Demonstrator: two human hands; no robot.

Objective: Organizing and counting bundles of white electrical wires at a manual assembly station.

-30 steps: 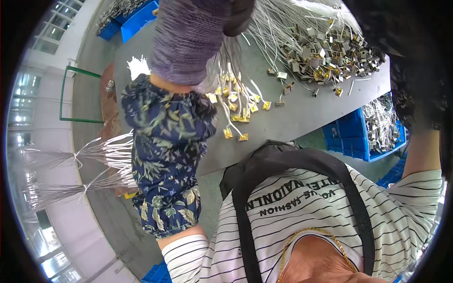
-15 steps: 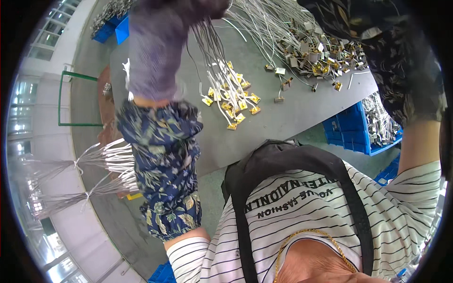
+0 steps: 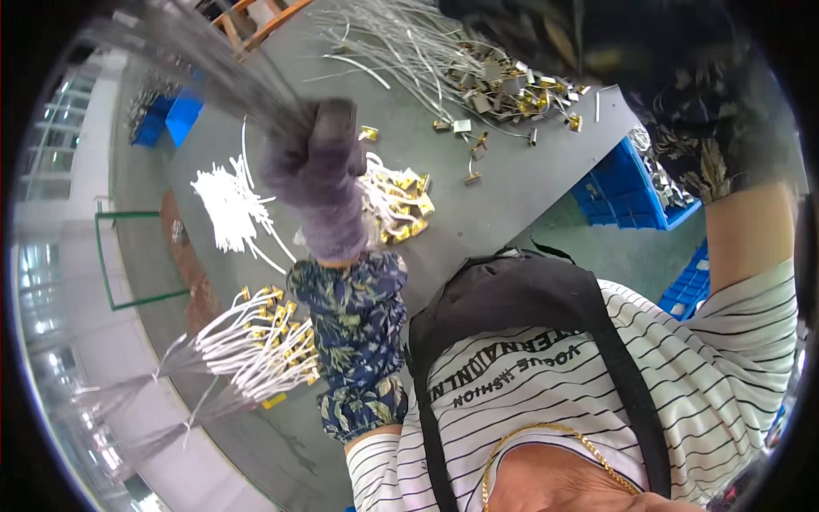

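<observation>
My left hand (image 3: 317, 154), in a purple-grey knitted glove, is closed round a bundle of thin grey cables (image 3: 230, 77) above the grey table (image 3: 486, 205). The cables run blurred toward the upper left. Close to the fist's right side lie white-sleeved cable ends with yellow connectors (image 3: 401, 205); they seem to belong to the same bundle, though the glove hides the join. A pile of short white tubes (image 3: 226, 205) lies left of the fist. My right arm, in a dark floral sleeve (image 3: 682, 102), reaches over the table's right side; its hand is beyond the upper edge.
A heap of grey cables with metal-and-yellow connectors (image 3: 512, 90) covers the far right of the table. Beside its right edge stands a blue bin (image 3: 618, 188) holding more parts. Tied cable bundles (image 3: 256, 341) hang at the left, near a green metal frame (image 3: 102, 256).
My left hand has come down into view, swinging the cables toward the upper left. The yellow connectors, spread out before, are now bunched beside the fist. The view has shifted.
</observation>
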